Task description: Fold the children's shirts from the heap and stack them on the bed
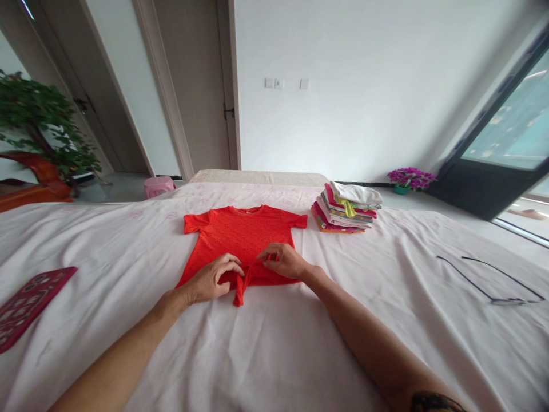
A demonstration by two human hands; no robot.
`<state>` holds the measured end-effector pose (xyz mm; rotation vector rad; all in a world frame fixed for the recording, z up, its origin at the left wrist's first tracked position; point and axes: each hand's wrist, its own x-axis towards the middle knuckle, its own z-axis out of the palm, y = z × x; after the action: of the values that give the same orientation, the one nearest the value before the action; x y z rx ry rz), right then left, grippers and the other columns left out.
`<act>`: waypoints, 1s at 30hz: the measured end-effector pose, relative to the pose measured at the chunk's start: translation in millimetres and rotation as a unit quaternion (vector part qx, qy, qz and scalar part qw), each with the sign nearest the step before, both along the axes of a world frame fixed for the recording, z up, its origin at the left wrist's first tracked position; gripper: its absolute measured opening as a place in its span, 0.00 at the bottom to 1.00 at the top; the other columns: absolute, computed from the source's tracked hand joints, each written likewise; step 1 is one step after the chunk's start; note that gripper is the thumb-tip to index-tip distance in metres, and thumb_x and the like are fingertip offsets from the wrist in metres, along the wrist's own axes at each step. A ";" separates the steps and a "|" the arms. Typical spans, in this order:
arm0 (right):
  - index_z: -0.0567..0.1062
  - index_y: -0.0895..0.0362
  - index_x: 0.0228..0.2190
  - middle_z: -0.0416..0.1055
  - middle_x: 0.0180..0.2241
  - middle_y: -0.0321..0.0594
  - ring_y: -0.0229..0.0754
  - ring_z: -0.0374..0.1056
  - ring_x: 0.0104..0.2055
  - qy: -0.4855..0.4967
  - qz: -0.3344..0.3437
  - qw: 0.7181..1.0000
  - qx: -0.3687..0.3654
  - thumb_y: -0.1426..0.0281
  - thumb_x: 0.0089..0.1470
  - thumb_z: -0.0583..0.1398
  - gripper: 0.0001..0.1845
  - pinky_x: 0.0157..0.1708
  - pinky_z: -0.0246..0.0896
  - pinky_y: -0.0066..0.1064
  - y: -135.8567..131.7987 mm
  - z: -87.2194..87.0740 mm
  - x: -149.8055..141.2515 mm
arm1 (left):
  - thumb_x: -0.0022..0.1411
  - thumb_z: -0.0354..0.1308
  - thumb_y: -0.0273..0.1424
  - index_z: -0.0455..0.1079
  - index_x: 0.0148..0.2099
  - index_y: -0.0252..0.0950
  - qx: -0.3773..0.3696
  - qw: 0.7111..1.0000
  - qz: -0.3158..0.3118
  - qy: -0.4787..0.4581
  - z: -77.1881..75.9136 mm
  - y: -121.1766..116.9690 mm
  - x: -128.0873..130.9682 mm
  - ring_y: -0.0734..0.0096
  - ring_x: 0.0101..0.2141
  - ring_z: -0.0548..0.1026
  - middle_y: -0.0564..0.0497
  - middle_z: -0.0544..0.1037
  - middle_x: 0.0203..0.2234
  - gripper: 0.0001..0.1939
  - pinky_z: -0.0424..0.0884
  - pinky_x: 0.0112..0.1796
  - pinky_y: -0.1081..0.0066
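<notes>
A red short-sleeved T-shirt (253,232) lies spread on a pale cloth, its neckline away from me and its hem towards me. At the middle of the hem, a knotted tie hangs down with one end (239,296) on the cloth. My left hand (214,279) pinches the fabric on the left of the tie. From the right, my right hand (283,261) is closed on fabric just above the hem, close to the knot. Both sets of fingertips are partly hidden by the hands and red folds.
A stack of folded clothes (346,209) stands right of the shirt on the wrinkled cloth (266,355). Glasses (510,300) lie at the right; a dark red patterned object (34,306) lies at the left edge. Beyond are a pink stool (158,186) and purple flowers (410,178).
</notes>
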<state>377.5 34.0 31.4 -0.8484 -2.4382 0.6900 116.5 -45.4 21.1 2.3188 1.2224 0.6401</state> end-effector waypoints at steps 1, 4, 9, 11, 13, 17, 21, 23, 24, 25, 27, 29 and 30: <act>0.81 0.55 0.40 0.77 0.36 0.37 0.36 0.70 0.35 -0.004 0.023 1.000 -0.005 0.78 0.52 0.61 0.14 0.37 0.62 0.25 -3.3 -0.4 -4.4 | 0.49 0.55 0.20 0.74 0.46 0.40 -0.001 1.000 -0.003 0.012 0.0 -0.2 -0.3 0.62 0.51 0.71 0.48 0.71 0.50 0.22 0.67 0.53 0.65; 0.79 0.52 0.46 0.75 0.39 0.37 0.37 0.70 0.38 -0.033 0.066 0.997 0.037 0.73 0.52 0.63 0.18 0.38 0.60 0.25 -12.9 -1.4 -13.0 | 0.50 0.59 0.24 0.74 0.46 0.41 0.010 1.000 -0.006 0.026 -3.4 1.1 -0.1 0.60 0.52 0.70 0.47 0.71 0.51 0.19 0.66 0.54 0.63; 0.78 0.51 0.45 0.74 0.41 0.39 0.39 0.68 0.42 -0.078 0.055 0.993 0.076 0.69 0.58 0.61 0.13 0.39 0.56 0.26 -18.8 -4.9 -22.4 | 0.61 0.54 0.31 0.73 0.40 0.38 -0.024 0.996 0.064 -0.062 -10.2 9.4 1.7 0.64 0.45 0.73 0.47 0.75 0.43 0.08 0.67 0.49 0.67; 0.79 0.54 0.38 0.74 0.37 0.39 0.38 0.68 0.38 -0.078 0.021 0.996 0.032 0.67 0.62 0.57 0.11 0.36 0.55 0.26 -15.4 -8.7 -27.0 | 0.64 0.51 0.38 0.71 0.38 0.37 -0.051 0.988 0.112 -0.089 -12.1 13.3 1.9 0.66 0.39 0.73 0.50 0.75 0.35 0.12 0.68 0.42 0.69; 0.79 0.56 0.33 0.75 0.32 0.38 0.36 0.67 0.33 -0.073 -0.020 0.997 -0.031 0.65 0.66 0.52 0.17 0.33 0.54 0.26 -11.0 -13.0 -31.1 | 0.66 0.48 0.43 0.69 0.33 0.37 -0.065 0.978 0.175 -0.095 -14.5 16.7 2.2 0.69 0.32 0.71 0.54 0.72 0.27 0.17 0.66 0.35 0.71; 0.77 0.55 0.33 0.75 0.33 0.37 0.36 0.68 0.34 -0.056 -0.090 0.994 -0.029 0.68 0.63 0.54 0.13 0.33 0.54 0.26 -9.9 -16.5 -33.7 | 0.66 0.46 0.46 0.63 0.28 0.38 -0.045 0.965 0.249 -0.074 -19.0 22.2 3.8 0.73 0.25 0.66 0.58 0.66 0.21 0.19 0.61 0.29 0.73; 0.76 0.53 0.38 0.74 0.38 0.37 0.37 0.69 0.38 -0.011 -0.068 0.996 0.048 0.73 0.58 0.56 0.08 0.35 0.56 0.24 -20.9 -10.6 -28.5 | 0.64 0.49 0.47 0.68 0.35 0.38 -0.043 0.967 0.242 -0.074 -18.0 24.0 4.4 0.70 0.29 0.71 0.56 0.73 0.26 0.17 0.64 0.32 0.72; 0.76 0.52 0.38 0.73 0.37 0.36 0.37 0.68 0.37 -0.016 -0.013 0.997 0.073 0.73 0.56 0.59 0.08 0.34 0.57 0.24 -26.3 -6.9 -26.0 | 0.61 0.53 0.48 0.70 0.43 0.38 -0.061 0.965 0.239 -0.090 -15.8 23.0 3.9 0.67 0.33 0.74 0.54 0.76 0.31 0.19 0.67 0.35 0.71; 0.76 0.52 0.38 0.73 0.37 0.35 0.37 0.69 0.38 -0.027 0.017 0.996 0.085 0.73 0.55 0.60 0.08 0.36 0.57 0.25 -28.1 -5.7 -25.3 | 0.60 0.54 0.49 0.70 0.46 0.38 -0.077 0.964 0.236 -0.098 -15.0 22.5 3.5 0.66 0.34 0.75 0.53 0.77 0.32 0.21 0.68 0.35 0.70; 0.76 0.51 0.38 0.74 0.38 0.36 0.38 0.69 0.39 -0.040 0.039 0.994 0.096 0.72 0.55 0.60 0.08 0.37 0.57 0.25 -29.2 -5.0 -25.2 | 0.58 0.56 0.49 0.70 0.48 0.38 -0.097 0.963 0.230 -0.104 -14.6 22.1 2.8 0.66 0.33 0.76 0.53 0.77 0.32 0.24 0.68 0.35 0.70; 0.77 0.51 0.39 0.74 0.41 0.37 0.40 0.69 0.43 -0.068 0.056 0.990 0.113 0.71 0.56 0.60 0.08 0.41 0.58 0.27 -28.7 -5.6 -26.2 | 0.55 0.59 0.47 0.68 0.51 0.36 -0.126 0.960 0.220 -0.119 -15.9 22.3 1.2 0.66 0.32 0.76 0.52 0.77 0.32 0.26 0.70 0.34 0.69; 0.78 0.51 0.41 0.75 0.41 0.39 0.41 0.69 0.44 -0.087 0.039 0.990 0.106 0.69 0.60 0.58 0.09 0.42 0.59 0.28 -25.3 -8.0 -28.5 | 0.54 0.61 0.42 0.65 0.53 0.35 -0.124 0.955 0.234 -0.134 -19.5 23.6 -0.9 0.68 0.30 0.76 0.51 0.76 0.33 0.27 0.71 0.33 0.68; 0.78 0.51 0.41 0.75 0.41 0.39 0.42 0.69 0.44 -0.090 0.021 0.991 0.093 0.68 0.62 0.56 0.10 0.43 0.59 0.28 -22.9 -9.5 -29.7 | 0.54 0.61 0.39 0.64 0.53 0.34 -0.110 0.952 0.250 -0.139 -21.6 24.4 -2.0 0.68 0.30 0.75 0.51 0.76 0.34 0.26 0.72 0.34 0.68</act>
<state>347.8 11.1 21.9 -0.8158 -2.6376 0.4063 114.5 -21.0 -0.6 1.6704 1.6565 0.9074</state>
